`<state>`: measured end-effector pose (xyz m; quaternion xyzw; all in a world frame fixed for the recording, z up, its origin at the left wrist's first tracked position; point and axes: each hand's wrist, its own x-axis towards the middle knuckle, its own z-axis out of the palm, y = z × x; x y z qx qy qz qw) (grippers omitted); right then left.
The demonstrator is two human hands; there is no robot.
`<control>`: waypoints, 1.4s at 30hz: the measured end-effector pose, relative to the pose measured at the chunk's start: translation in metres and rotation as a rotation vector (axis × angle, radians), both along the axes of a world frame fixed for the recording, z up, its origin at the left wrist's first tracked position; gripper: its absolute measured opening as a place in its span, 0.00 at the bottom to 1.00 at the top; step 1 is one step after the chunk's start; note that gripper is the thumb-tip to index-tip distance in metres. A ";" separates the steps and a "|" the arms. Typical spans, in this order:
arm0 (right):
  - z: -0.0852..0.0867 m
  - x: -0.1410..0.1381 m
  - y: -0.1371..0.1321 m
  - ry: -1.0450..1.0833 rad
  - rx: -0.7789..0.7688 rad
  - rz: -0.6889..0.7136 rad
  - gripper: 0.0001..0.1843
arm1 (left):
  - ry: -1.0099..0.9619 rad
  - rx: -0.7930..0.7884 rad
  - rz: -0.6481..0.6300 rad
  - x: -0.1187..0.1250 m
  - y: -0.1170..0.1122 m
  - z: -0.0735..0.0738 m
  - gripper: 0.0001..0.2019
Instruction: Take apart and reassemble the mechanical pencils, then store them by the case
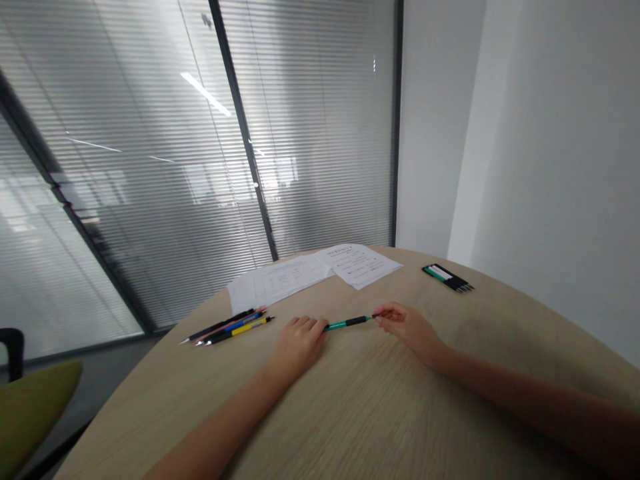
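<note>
My left hand (300, 341) rests on the table, its fingers closed on one end of a green pen (338, 325) with a black grip section. The pen lies nearly level, its grip end pointing right. At that end my right hand (404, 327) pinches a small dark piece (376, 315), too small to name, right by the pen's tip. The far end of the pen is hidden in my left hand.
Left of my hands lie several pens, among them a yellow and black pen (245, 327). Printed paper sheets (363, 267) lie at the back. A row of black pens (453, 278) sits at the back right of the round wooden table (350, 413). A green chair (35, 407) stands at left.
</note>
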<state>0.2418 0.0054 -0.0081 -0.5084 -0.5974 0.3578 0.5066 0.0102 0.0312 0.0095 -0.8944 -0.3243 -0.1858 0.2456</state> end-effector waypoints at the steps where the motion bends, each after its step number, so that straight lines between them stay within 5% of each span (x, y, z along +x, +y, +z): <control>1: -0.001 0.000 0.001 -0.005 0.004 0.012 0.07 | 0.000 0.000 -0.004 0.000 -0.001 0.000 0.07; 21: -0.011 0.002 0.006 -0.083 -0.052 0.066 0.10 | -0.022 0.102 -0.196 -0.003 -0.001 -0.001 0.08; 30: -0.007 0.001 0.001 -0.214 -0.086 0.017 0.20 | -0.008 0.138 -0.318 -0.004 -0.004 0.001 0.06; 37: -0.011 0.001 0.001 -0.165 -0.128 0.025 0.27 | -0.008 0.124 -0.303 -0.002 -0.005 0.001 0.07; 42: -0.008 -0.002 0.000 -0.071 0.015 -0.004 0.18 | -0.036 0.113 -0.231 -0.002 -0.004 0.001 0.08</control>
